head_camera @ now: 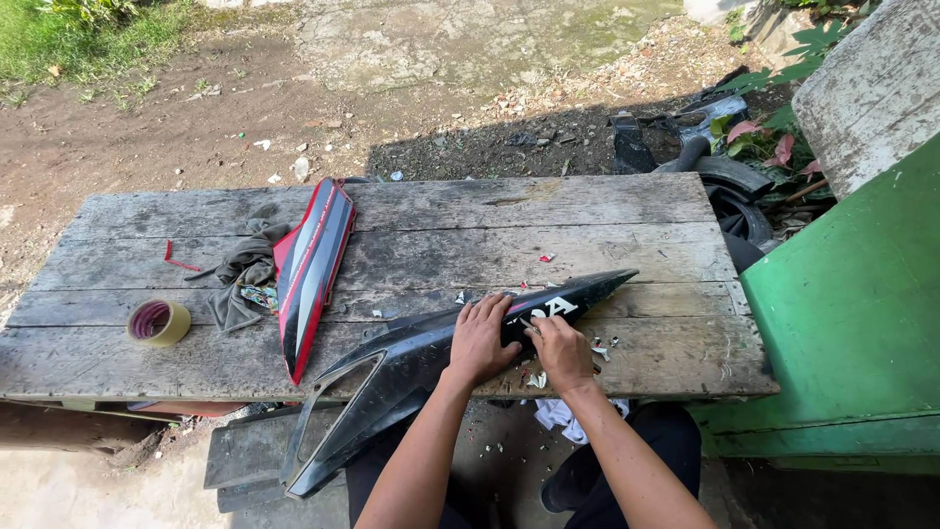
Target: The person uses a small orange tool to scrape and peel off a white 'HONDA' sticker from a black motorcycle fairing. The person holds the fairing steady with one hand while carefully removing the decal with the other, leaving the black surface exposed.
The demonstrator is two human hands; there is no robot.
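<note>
Long black plastic motorcycle fairing panel (431, 358) lies diagonally across the weathered wooden plank table (627, 220), its lower end hanging off the near edge. Left hand (482, 338) is spread flat on it; right hand (560, 348) is beside it, fingertips pinching at the white decal (548, 308).

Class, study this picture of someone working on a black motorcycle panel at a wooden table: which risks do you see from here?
1. The black panel overhangs the table edge; only the left hand steadies it, so it might tip off.
2. The right hand picks at the white sticker; fingertips could get nicked.
3. Sticker scraps may scatter onto the ground.
</note>
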